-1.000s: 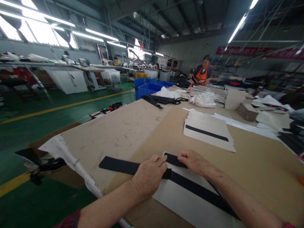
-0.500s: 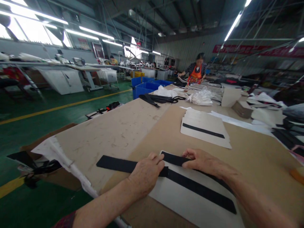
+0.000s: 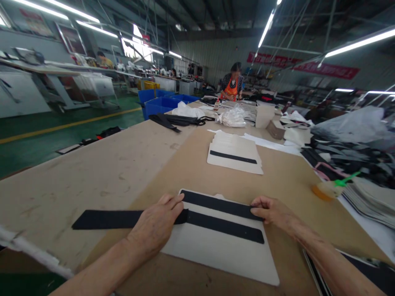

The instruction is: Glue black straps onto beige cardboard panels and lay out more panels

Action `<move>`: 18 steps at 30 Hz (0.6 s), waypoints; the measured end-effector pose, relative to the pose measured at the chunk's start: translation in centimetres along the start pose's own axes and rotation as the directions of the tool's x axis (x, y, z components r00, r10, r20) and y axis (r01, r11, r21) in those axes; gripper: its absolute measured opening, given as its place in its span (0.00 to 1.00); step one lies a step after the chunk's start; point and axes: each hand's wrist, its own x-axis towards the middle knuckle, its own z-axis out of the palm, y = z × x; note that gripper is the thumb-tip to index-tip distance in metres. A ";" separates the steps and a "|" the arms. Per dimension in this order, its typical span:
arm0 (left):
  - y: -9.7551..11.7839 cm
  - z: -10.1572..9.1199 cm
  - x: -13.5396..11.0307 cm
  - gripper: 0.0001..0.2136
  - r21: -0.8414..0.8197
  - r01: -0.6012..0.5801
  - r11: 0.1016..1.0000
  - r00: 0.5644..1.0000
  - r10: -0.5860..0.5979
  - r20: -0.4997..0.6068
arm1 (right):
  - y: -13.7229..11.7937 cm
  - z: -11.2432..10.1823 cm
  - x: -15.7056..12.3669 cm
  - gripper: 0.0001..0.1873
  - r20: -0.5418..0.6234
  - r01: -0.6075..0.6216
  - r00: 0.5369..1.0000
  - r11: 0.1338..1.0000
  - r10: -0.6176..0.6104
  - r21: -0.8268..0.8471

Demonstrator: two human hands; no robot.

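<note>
A pale board (image 3: pixel 216 259) lies in front of me with a black strip (image 3: pixel 226 227) across its middle. Along its far edge runs a second black strip (image 3: pixel 216 202). My left hand (image 3: pixel 157 222) has its fingers closed at the left end of that far strip, thumb and fingertips pressed together. Under this hand, another black strip (image 3: pixel 105 219) sticks out to the left over the table; its right end meets the middle strip. At the other end of the far strip, my right hand (image 3: pixel 273 211) pinches it between thumb and fingers near the board's right edge.
Farther up the table (image 3: pixel 129 164) lies a stack of pale boards (image 3: pixel 233 144), the top one with a black strip. To the right are a cup with a green straw (image 3: pixel 328 190) and more stacked sheets (image 3: pixel 373 201). Beyond stand blue bins (image 3: pixel 160 106) and a person in an orange apron (image 3: pixel 231 87).
My right hand has slid along the far strip to its right end, and the strip now lies straight along the board's edge. The view has turned right.
</note>
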 end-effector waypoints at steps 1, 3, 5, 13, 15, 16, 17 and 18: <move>0.0 0.0 0.0 0.25 0.003 0.002 1.000 1.000 -0.002 0.000 | 0.2 0.0 0.1 0.12 -0.005 0.002 1.000 1.000 -0.002 0.013; -0.1 0.1 0.1 0.26 0.012 0.011 1.000 1.000 -0.011 -0.001 | 0.6 0.0 0.2 0.11 -0.003 0.000 1.000 1.000 0.000 0.024; -0.1 0.1 0.1 0.26 0.019 0.017 1.000 1.000 -0.017 0.001 | 0.7 0.0 0.2 0.10 -0.003 -0.010 1.000 1.000 0.010 0.018; 0.2 -0.3 0.2 0.27 0.030 0.031 0.999 1.000 -0.031 0.001 | 0.2 0.6 -0.1 0.05 -0.089 0.003 0.996 0.991 -0.015 -0.135; 0.2 -0.3 0.2 0.28 0.036 0.039 0.999 0.999 -0.040 0.007 | 0.0 0.8 -0.2 0.04 -0.101 0.003 0.995 0.984 -0.021 -0.178; 0.1 -0.3 0.2 0.28 0.042 0.040 0.998 0.999 -0.040 0.010 | -0.1 0.8 -0.2 0.03 -0.109 0.003 0.994 0.981 -0.025 -0.196; 0.1 -0.3 0.2 0.28 0.048 0.039 0.998 0.999 -0.040 0.011 | -0.1 0.9 -0.2 0.03 -0.115 0.005 0.993 0.977 -0.030 -0.213; 0.2 -0.3 0.3 0.28 0.053 0.037 0.998 0.999 -0.038 0.011 | -0.1 0.9 -0.2 0.02 -0.119 0.009 0.992 0.972 -0.038 -0.234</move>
